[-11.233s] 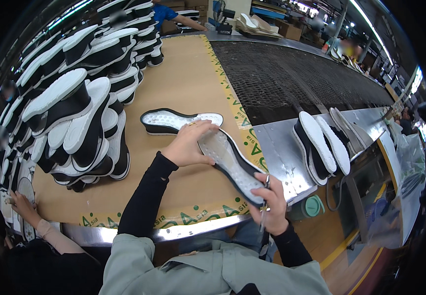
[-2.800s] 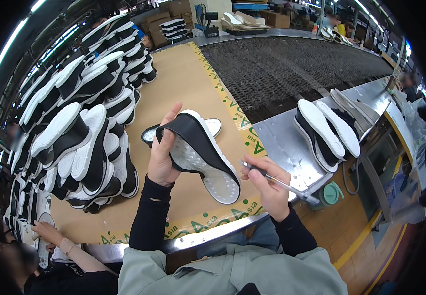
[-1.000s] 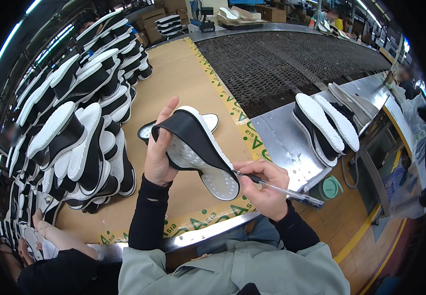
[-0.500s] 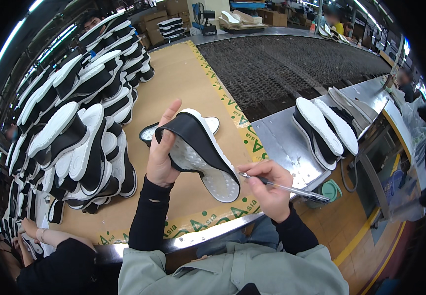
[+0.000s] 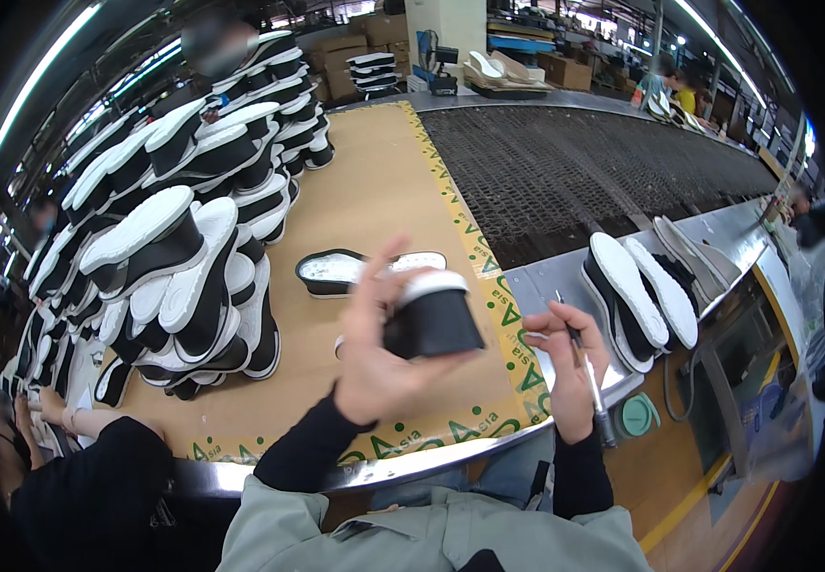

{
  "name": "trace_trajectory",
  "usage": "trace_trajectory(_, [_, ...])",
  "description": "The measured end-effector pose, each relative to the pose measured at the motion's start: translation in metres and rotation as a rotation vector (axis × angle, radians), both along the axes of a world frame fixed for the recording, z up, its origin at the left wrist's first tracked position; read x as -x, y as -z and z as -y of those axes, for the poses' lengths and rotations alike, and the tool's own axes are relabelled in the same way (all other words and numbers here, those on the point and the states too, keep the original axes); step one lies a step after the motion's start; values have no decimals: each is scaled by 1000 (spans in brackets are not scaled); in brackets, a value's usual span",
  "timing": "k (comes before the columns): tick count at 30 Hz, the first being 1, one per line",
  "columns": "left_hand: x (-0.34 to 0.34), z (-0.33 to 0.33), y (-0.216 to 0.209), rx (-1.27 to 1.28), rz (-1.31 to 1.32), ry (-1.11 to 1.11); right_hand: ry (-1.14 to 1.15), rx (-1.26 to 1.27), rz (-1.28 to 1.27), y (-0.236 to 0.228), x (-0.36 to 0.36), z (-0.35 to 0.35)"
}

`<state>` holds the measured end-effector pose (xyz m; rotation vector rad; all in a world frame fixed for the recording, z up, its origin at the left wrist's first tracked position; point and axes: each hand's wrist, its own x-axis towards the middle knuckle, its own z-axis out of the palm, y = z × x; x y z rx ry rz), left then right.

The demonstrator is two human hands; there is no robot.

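Turned heel-end toward me, a black-and-white shoe sole is gripped by my left hand, somewhat blurred by motion. My right hand, apart from it to the right, holds a slim pen between thumb and fingers, tip pointing up. Behind the held sole, another sole lies on the brown table covering, its white, dotted inside facing up and partly hidden by my left hand.
A tall pile of soles fills the table's left side. A dark mesh conveyor runs beyond, with a pair of soles on its metal edge. A co-worker's arm reaches in at lower left. A green-lidded container stands below right.
My left hand has turned the sole from side-on to heel-end toward me. My right hand has drawn away to the right with the pen, its tip swinging upward. The view has shifted slightly.
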<state>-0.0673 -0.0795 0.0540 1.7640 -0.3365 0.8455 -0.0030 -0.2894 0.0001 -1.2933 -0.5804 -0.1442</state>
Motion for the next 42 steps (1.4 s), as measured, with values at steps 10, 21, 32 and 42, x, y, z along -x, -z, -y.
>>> trace_trajectory(10, [-9,45,62,-356,-74,126,-165,256,-107,32,5,9])
trace_trajectory(21, [-71,-157,57,-752,-465,-610,-71,552,176,56,3,4])
trace_trajectory(32, [-36,-170,92,-366,-682,-364,-215,266,-133,24,-6,37])
trace_trajectory(42, [24,-131,98,-108,-659,164,-290,226,-63,31,-42,5])
